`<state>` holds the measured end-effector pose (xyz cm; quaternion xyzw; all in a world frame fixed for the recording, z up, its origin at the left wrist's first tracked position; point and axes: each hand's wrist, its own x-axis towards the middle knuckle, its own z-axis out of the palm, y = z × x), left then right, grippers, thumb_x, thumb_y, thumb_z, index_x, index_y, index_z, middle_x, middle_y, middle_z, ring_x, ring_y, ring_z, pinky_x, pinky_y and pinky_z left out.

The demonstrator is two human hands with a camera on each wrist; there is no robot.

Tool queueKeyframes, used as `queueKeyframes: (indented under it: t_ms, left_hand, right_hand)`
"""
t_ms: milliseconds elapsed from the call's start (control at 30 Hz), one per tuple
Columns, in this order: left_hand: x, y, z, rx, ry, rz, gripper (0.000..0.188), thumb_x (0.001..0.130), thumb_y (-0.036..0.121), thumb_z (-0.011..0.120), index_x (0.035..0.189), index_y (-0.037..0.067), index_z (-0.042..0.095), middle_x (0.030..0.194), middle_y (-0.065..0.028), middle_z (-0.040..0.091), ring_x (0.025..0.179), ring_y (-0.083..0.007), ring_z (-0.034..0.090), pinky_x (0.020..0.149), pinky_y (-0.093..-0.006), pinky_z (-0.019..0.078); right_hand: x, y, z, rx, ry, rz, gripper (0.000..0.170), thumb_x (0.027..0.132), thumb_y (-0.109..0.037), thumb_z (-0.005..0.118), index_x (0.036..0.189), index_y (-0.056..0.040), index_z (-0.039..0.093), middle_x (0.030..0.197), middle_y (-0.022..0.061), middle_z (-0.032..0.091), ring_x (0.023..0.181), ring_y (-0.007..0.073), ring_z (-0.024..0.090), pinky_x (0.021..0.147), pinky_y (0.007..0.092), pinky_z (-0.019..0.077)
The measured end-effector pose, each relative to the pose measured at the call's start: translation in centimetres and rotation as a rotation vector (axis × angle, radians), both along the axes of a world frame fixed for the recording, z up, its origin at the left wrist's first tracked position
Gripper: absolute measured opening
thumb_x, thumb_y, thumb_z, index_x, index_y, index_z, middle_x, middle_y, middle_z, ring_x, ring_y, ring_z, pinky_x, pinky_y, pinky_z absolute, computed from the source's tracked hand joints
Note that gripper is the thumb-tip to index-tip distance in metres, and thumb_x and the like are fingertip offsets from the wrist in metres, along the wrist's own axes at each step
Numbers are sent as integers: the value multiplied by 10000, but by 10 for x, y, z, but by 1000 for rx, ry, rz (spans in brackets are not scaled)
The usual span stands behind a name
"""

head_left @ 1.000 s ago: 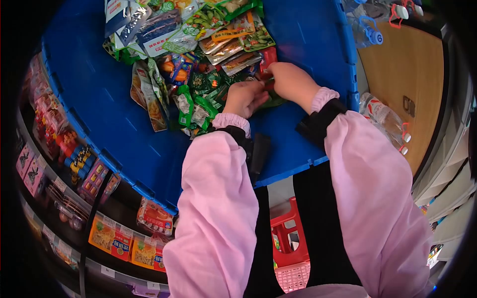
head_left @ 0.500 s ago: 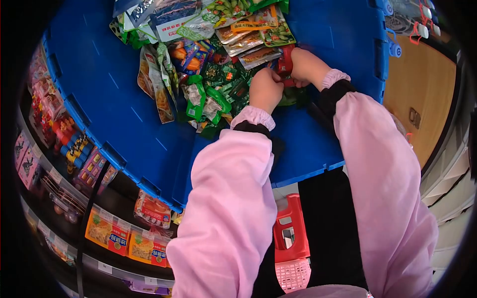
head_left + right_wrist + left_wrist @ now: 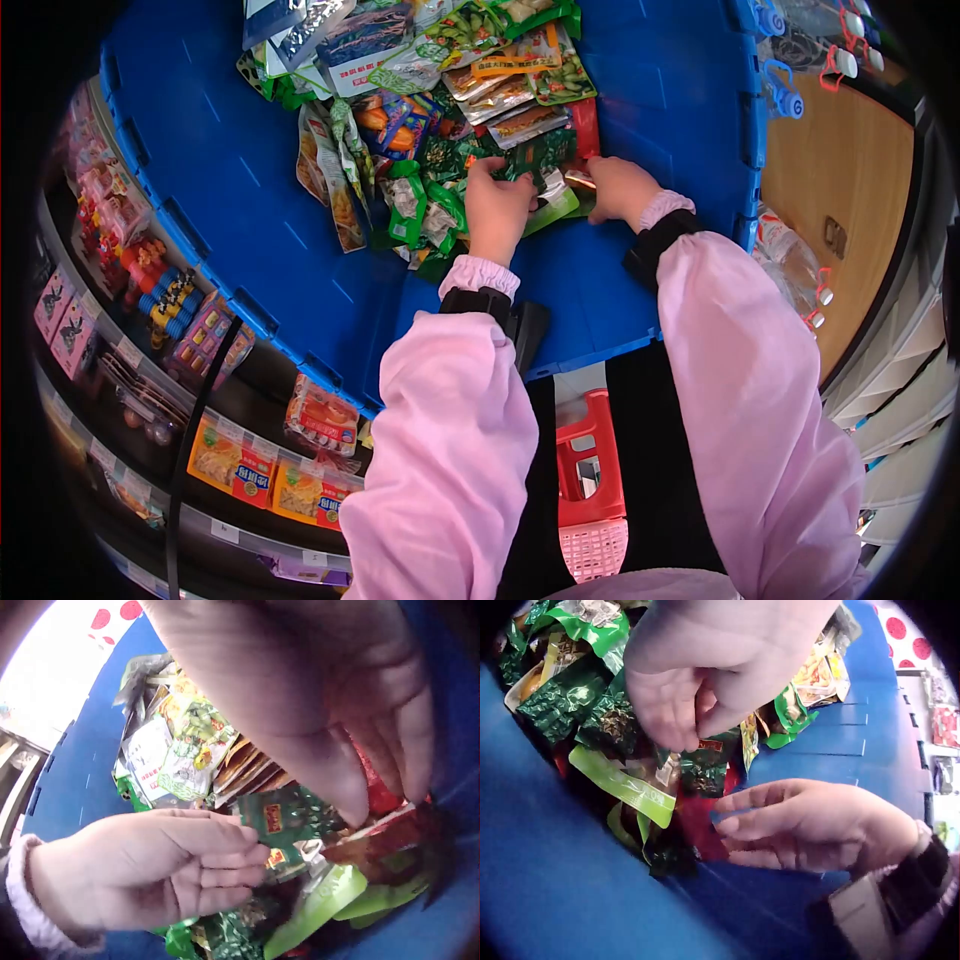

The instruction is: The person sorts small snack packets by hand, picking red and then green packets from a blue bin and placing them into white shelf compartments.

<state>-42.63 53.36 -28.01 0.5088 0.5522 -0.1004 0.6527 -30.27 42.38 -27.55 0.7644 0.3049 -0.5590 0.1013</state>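
My right hand [image 3: 622, 192] pinches a dark red packet [image 3: 700, 827] between thumb and fingers, low at the right side of the pile. In the right wrist view, part of this packet is hidden behind the fingers. My left hand [image 3: 498, 212] reaches over the pile to its left, fingers loosely extended, fingertips close by a dark green packet [image 3: 274, 814]. Between the hands lies a clear packet with a light green edge [image 3: 555, 205]. Another red packet [image 3: 586, 125] stands just beyond the right hand. All of these are inside a blue crate [image 3: 680, 120].
Silver-and-orange snack packets [image 3: 520, 100] and green-and-white packets [image 3: 408, 205] fill the crate's far part. Shelves with boxed goods [image 3: 230, 465] run along the left. Water bottles [image 3: 785, 250] stand at the right, and a red basket [image 3: 590, 470] is below the crate.
The hands were close together at the red packet. My left hand has since moved left, away from the right, and the light green edged packet now shows between them.
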Motion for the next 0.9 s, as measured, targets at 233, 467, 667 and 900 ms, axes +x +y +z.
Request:
queueKeyframes:
  t_ms: [233,467,667,900]
  left_hand:
    - [14,11,33,-566,89,148,377,830,306,563,978,-25,459,815,-166,593,619,-201,607,537,-275,510]
    - [12,7,27,-650,-161,200,412,852,134,532,1210,15,366,943,-110,588,767,-205,613,672,-337,533]
    - [-8,20,32,-407,-168,140,468,821,28,538,1240,39,331,938,-98,588,781,-188,607,657,-331,536]
    - [-24,32,21,-398,-161,189,278,808,6,526,1078,6,460,864,-74,599,705,-140,606,566,-259,525]
  right_hand:
    - [-5,6,31,428,-255,-190,205,711,-14,487,899,3,567,845,198,583,813,355,560,720,420,451]
    - [-1,3,40,515,130,-501,340,677,-21,502,1011,44,508,986,250,544,939,376,525,809,392,427]
    - [-2,16,-37,251,-360,-652,280,715,-36,510,944,90,412,893,314,557,876,388,571,760,421,466]
    - [-12,14,-65,240,-414,-599,310,743,-106,560,945,94,436,867,269,584,847,367,586,730,413,483]
